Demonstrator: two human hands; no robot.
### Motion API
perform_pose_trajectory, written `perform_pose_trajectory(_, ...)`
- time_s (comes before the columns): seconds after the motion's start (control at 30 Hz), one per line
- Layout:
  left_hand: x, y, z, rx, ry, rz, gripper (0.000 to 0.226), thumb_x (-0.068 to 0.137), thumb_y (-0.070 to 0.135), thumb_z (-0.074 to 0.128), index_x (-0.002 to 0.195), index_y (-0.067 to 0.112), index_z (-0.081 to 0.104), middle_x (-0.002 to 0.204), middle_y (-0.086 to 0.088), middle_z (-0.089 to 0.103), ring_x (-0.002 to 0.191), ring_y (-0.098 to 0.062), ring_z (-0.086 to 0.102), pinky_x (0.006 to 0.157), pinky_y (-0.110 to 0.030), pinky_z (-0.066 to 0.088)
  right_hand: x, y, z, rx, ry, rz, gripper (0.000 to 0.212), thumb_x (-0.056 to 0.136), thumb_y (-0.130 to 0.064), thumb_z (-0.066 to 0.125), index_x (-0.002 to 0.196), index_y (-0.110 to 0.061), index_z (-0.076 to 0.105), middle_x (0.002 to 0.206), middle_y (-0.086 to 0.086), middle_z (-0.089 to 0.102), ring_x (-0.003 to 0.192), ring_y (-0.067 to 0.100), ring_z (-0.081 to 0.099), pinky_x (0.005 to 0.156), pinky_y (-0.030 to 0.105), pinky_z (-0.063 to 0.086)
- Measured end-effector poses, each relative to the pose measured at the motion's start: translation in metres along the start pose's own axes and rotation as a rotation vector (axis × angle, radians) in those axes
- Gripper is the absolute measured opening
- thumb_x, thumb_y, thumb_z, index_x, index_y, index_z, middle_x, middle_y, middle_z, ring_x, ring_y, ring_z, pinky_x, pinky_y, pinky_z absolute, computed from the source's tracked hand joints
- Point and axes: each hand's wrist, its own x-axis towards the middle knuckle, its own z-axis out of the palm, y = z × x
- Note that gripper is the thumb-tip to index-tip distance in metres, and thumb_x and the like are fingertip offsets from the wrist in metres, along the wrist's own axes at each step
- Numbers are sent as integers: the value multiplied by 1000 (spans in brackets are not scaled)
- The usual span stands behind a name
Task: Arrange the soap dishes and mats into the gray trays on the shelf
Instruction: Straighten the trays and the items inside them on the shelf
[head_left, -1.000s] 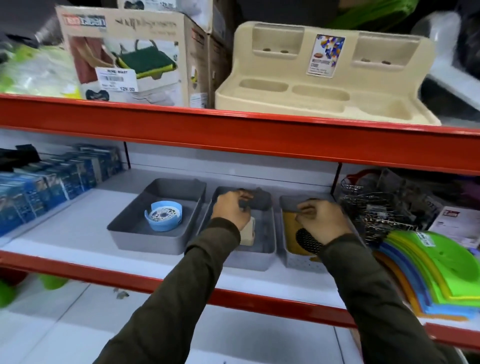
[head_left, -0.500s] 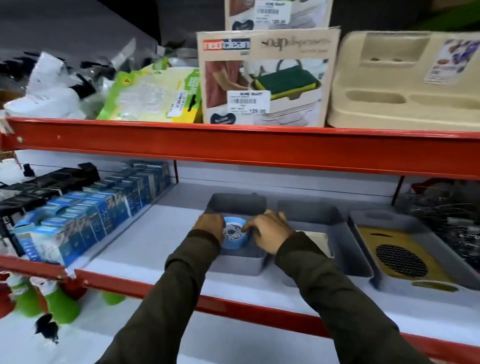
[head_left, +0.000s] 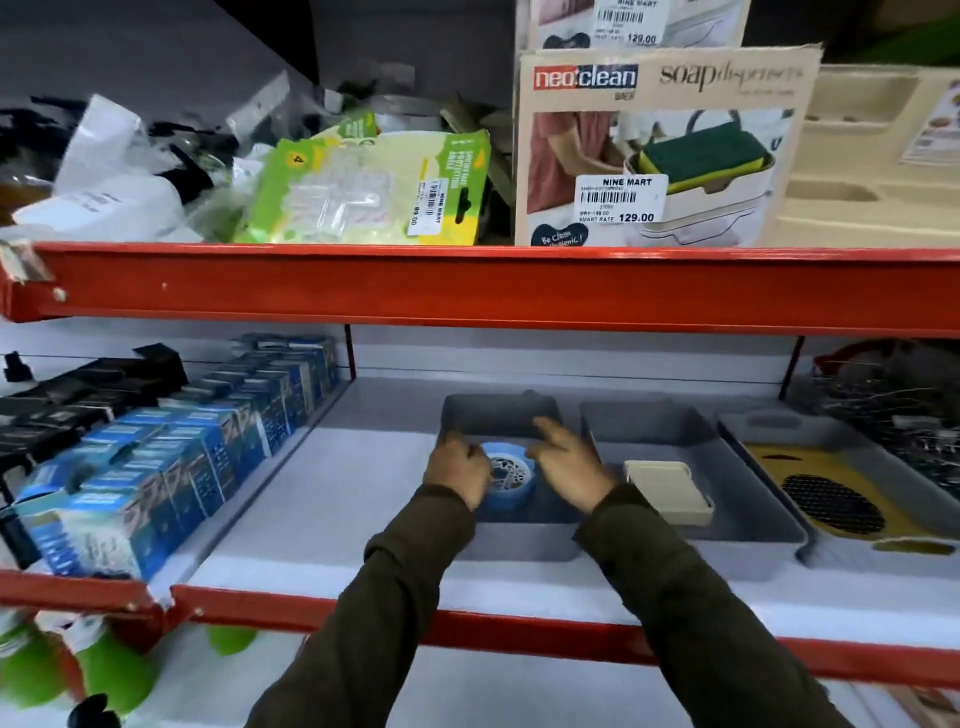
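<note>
Three gray trays stand side by side on the white shelf. In the left tray (head_left: 498, 410) lies a round blue soap dish (head_left: 511, 480) with a perforated white insert. My left hand (head_left: 457, 470) grips the dish's left rim. My right hand (head_left: 569, 465) rests at its right rim with the fingers stretched toward the back of the tray. The middle tray (head_left: 691, 431) holds a cream rectangular soap dish (head_left: 667, 491) near its front left. In the right tray (head_left: 769, 423) lies a yellow mat (head_left: 795, 467) with a black mesh oval.
Blue and black boxes (head_left: 171, 462) fill the shelf's left part. Wire racks (head_left: 893, 410) crowd the far right. A red beam (head_left: 467, 286) runs overhead, carrying a soap dispenser box (head_left: 660, 150) and packets. The red front lip (head_left: 467, 629) sits below my forearms.
One second ago my hands were in the middle and right trays. Both then moved left to the blue soap dish, and my right fingers have now stretched out past it.
</note>
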Motion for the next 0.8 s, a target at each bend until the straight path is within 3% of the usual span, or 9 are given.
perform_pose_trajectory(0.07, 6, 3, 0, -397, -149, -180, 45, 104, 28, 34, 132, -1, 52, 133, -27, 58, 119, -36, 60, 103, -35, 47, -2, -9, 4, 318, 33, 154, 28, 95, -12, 47, 114, 3, 61, 127, 19, 58, 118, 29, 56, 99, 33, 45)
perform_pose_trajectory(0.13, 9, 5, -1, -675, -271, -285, 52, 106, 34, 27, 123, -6, 55, 133, -33, 56, 117, -38, 60, 110, -46, 44, -5, -18, 10, 616, 51, 261, 24, 94, -8, 43, 74, -5, 55, 75, 18, 62, 69, 23, 60, 61, 23, 45)
perform_pose_trajectory(0.2, 10, 5, -1, -764, -288, -311, 48, 106, 34, 26, 104, -1, 59, 132, -36, 56, 114, -40, 59, 111, -48, 42, -6, -19, 14, 736, 59, 301, 29, 95, -6, 40, 67, -8, 48, 61, 13, 53, 56, 21, 51, 53, 23, 39)
perform_pose_trajectory(0.3, 10, 1, -1, -709, -277, -317, 48, 105, 36, 28, 93, 4, 61, 124, -31, 62, 109, -38, 63, 104, -44, 48, -6, -17, 15, 716, 36, 293, 29, 95, -7, 39, 68, -8, 49, 70, 14, 51, 62, 22, 48, 58, 26, 38)
perform_pose_trajectory(0.43, 9, 0, -3, -614, -300, -320, 56, 104, 38, 29, 128, -4, 57, 128, -28, 63, 121, -38, 60, 111, -44, 44, -4, -13, 9, 647, 34, 279, 30, 95, -8, 41, 66, -11, 49, 71, 11, 51, 63, 19, 48, 60, 24, 39)
perform_pose_trajectory(0.5, 6, 4, -3, -450, -258, -273, 56, 103, 41, 30, 137, 2, 52, 138, -22, 57, 126, -35, 56, 114, -40, 40, -2, -9, -2, 489, 69, 168, 25, 95, -7, 42, 75, -11, 57, 87, 10, 55, 79, 18, 52, 74, 26, 42)
perform_pose_trajectory(0.63, -7, 23, 11, -218, -100, 30, 49, 103, 26, 42, 150, 15, 36, 154, -11, 41, 137, -31, 45, 110, -31, 37, -12, 10, -57, 312, 158, -36, 47, 96, -5, 41, 139, -20, 51, 134, -8, 46, 124, 7, 39, 106, 21, 31)
perform_pose_trajectory(0.7, -12, 41, 24, -141, -103, 212, 49, 99, 12, 47, 148, 14, 41, 152, -12, 45, 138, -29, 46, 116, -30, 34, -22, 26, -91, 133, 185, -83, 51, 96, -4, 39, 140, -26, 50, 140, -9, 45, 128, 4, 37, 103, 14, 27)
perform_pose_trajectory(0.8, -21, 72, 56, 260, -184, 406, 55, 92, 7, 46, 146, 19, 45, 151, -8, 46, 142, -26, 41, 125, -43, 13, -29, 57, -127, -211, 164, 22, 50, 94, -1, 41, 139, -20, 50, 147, 5, 47, 136, 20, 42, 111, 26, 29)
